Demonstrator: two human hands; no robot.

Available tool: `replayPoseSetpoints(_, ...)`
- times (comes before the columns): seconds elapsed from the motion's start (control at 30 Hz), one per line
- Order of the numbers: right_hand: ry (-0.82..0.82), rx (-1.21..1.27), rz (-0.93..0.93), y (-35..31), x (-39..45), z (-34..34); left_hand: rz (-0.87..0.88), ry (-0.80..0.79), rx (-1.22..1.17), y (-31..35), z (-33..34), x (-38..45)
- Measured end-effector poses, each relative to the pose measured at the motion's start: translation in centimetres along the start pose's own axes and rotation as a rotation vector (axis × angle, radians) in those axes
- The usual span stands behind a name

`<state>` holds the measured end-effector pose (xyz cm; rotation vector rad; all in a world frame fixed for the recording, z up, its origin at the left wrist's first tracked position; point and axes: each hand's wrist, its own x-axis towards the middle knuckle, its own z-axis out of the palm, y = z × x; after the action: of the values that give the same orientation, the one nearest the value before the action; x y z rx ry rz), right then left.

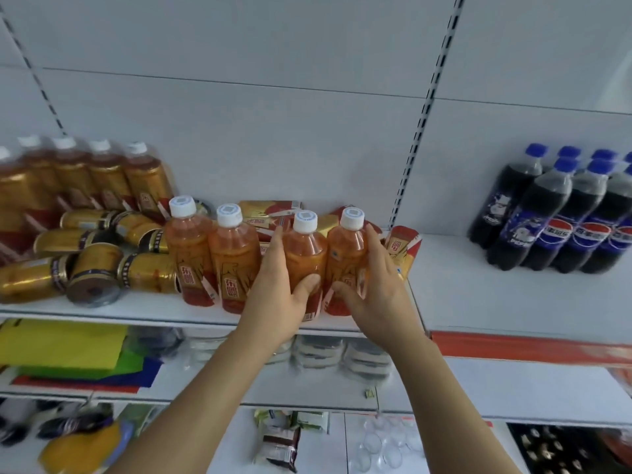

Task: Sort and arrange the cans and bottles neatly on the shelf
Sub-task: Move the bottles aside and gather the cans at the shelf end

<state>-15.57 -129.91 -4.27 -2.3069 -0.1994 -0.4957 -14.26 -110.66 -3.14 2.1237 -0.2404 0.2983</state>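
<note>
Two orange bottles gripped at frame centre.
The third bottle (302, 258) is clasped by the left hand (277, 299); the fourth bottle (345, 261) by the right hand (376, 285).

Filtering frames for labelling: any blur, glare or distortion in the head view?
Head view: motion blur smears the far-left bottles and the lower shelves; wide-angle distortion bends the shelf uprights; lighting flat and even, faint glare on the gold cans; hands and centre bottles fairly sharp.

one head-worn view looks forward and down, close to the shelf (136, 307).
</note>
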Motion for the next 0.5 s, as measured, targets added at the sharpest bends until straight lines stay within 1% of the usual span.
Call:
replayPoseSetpoints(0.1, -0.013, -0.061, -0.025, 0.2, 0.1, -0.1, -0.011, 0.032, 0.066, 0.0, -0.1, -0.5)
replayPoseSetpoints(0.23, -0.021, -0.14, -0.051, 0.4, -0.1, -0.2, -0.037, 0.02, 0.264, -0.2, 0.2, -1.7)
replayPoseSetpoints(0.33, -0.016, -0.192, -0.062, 0.4, -0.2, -0.3, -0.019, 0.054, 0.378, -0.1, 0.5, -2.4)
replayPoseSetpoints(0.4, 0.021, -0.254, -0.068, 0.3, -0.5, -0.1, 0.013, 0.108, 0.445, 0.2, 0.3, -2.9)
replayPoseSetpoints(0.5, 0.155, -0.309, -0.096, -0.4, -1.0, 0.2, 0.092, 0.21, 0.552, 1.0, -0.5, -3.9)
